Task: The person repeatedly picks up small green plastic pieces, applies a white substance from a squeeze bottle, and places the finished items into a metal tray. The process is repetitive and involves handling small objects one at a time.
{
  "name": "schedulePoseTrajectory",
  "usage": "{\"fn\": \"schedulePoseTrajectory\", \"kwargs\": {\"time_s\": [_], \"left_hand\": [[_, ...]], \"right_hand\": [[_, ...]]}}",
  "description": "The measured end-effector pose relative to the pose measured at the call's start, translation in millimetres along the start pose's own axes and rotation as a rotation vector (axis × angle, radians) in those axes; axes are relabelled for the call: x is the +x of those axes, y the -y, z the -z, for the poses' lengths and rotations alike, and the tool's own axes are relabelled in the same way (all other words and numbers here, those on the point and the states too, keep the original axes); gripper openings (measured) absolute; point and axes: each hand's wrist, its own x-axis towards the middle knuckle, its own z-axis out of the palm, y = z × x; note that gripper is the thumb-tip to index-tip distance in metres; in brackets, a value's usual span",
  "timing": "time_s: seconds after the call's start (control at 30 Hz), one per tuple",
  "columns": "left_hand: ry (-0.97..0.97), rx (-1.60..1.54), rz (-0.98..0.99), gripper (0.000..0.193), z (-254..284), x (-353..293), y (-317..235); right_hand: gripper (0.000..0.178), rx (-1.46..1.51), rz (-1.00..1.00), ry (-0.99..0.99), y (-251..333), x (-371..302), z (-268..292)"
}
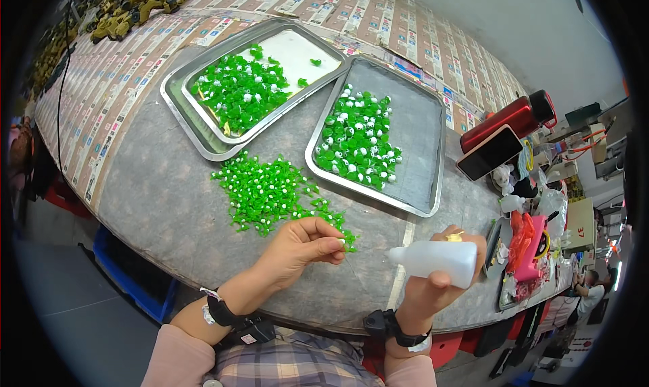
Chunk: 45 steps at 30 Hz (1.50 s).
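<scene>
White bottle (pixel 446 260), trays (pixel 414 116) of green pieces (pixel 247 89)

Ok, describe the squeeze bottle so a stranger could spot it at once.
At the near edge of the grey table, find the person's right hand. It grips the squeeze bottle roughly sideways, narrow tip pointing left. Its plain whitish body sets it apart from the small green pieces to the left.

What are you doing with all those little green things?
The person's left hand is pinching a tiny white piece. The right hand holds a whitish bottle tipped sideways, its nozzle pointing toward the left hand. A loose pile of small green pieces lies on the table; beyond it, the left tray and right tray hold green and white pieces.
</scene>
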Motion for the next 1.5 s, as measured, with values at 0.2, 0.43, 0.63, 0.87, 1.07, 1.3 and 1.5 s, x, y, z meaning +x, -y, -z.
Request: {"fn": "schedulePoseTrajectory", "kwargs": {"time_s": [0.2, 0.43, 0.63, 0.87, 1.07, 1.3, 1.5], "left_hand": [[0.014, -0.010, -0.008, 0.008, 0, 0, 0], [0.021, -0.020, -0.006, 0.008, 0, 0, 1], [0.024, -0.005, -0.003, 0.008, 0, 0, 0], [0.022, 0.000, 0.013, 0.011, -1, -1, -1], [-0.001, 0.044, -0.033, 0.010, 0, 0, 0], [-0.045, 0.213, -0.241, 0.009, -4, -1, 2], [-0.047, 0.237, -0.268, 0.010, -4, -1, 2]], "right_hand": [[0.054, -0.127, 0.201, 0.158, -11, -4, -4], [0.053, -0.185, 0.232, 0.229, -10, -2, -2], [0.053, -0.167, 0.233, 0.151, -13, -7, -2], [0.055, -0.216, 0.232, 0.195, -13, -3, 1], [0.054, -0.155, 0.180, -0.007, -8, -7, -5], [0.052, -0.151, 0.194, 0.144, -11, -4, 2], [0.051, -0.193, 0.223, 0.196, -15, -3, 1]]}}
